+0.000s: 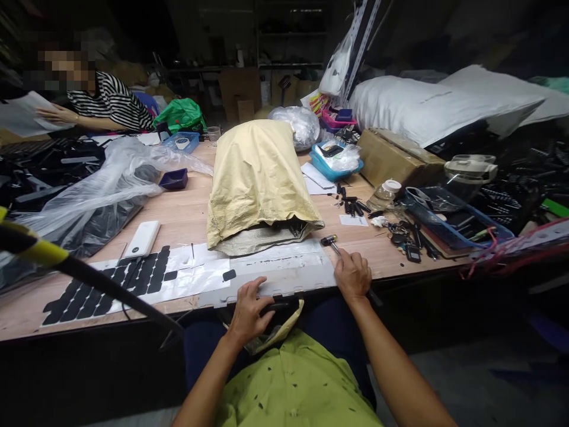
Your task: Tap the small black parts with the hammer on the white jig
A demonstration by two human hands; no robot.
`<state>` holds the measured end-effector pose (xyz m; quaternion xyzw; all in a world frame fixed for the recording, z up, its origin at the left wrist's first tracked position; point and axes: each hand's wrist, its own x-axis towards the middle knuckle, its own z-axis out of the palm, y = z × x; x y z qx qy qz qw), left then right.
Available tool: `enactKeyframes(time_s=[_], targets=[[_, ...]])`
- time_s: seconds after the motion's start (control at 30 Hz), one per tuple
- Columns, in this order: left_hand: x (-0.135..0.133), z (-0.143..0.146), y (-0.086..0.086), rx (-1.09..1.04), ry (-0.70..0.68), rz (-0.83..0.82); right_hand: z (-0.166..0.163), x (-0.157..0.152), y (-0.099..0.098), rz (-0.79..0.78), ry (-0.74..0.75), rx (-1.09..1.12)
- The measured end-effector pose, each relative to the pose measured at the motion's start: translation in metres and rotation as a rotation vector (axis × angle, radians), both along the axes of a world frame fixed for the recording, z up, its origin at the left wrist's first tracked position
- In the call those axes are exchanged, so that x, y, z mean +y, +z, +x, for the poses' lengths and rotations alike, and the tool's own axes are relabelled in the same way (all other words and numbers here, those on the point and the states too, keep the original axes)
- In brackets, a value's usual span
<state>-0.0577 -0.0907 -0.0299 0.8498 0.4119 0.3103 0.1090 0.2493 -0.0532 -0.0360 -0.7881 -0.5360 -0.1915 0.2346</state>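
Observation:
My right hand is wrapped around a small hammer, its head over the right end of a grey-white board at the table's front edge. The dark handle end comes out below the hand. My left hand is at the board's front edge, index finger stretched over it. Its thumb and another finger close on a black elongated piece, partly hidden. Below that hangs an open yellowish bag at my lap. On the grey-white board lies a small black rounded tab.
A big yellowish sack lies just behind the board. Left are rows of black tabs and a white power bank. Right are black parts, a jar and a blue tray. A co-worker sits far left.

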Motion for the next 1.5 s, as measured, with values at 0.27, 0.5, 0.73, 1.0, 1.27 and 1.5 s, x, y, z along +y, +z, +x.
enactKeyframes(time_s=[0.27,0.5,0.73,1.0,1.27,1.5], targets=[[0.015,0.014,0.016,-0.080,0.077,-0.014,-0.001,0.001,0.000,-0.002,-0.023,-0.040],[0.147,0.084,0.056,-0.023,0.456,-0.357,-0.004,0.000,-0.001,0.013,0.001,-0.027],[0.186,0.106,0.071,0.102,0.632,-0.503,-0.007,-0.004,0.004,-0.015,0.038,-0.001],[0.105,0.057,0.076,0.070,0.489,-0.441,-0.014,-0.006,0.012,-0.097,0.031,0.065],[0.065,0.068,0.070,0.209,0.411,-0.587,-0.015,-0.003,0.013,-0.103,0.018,0.033],[0.080,0.043,0.058,0.182,0.230,-0.540,-0.017,0.000,0.012,-0.099,0.022,0.049]])
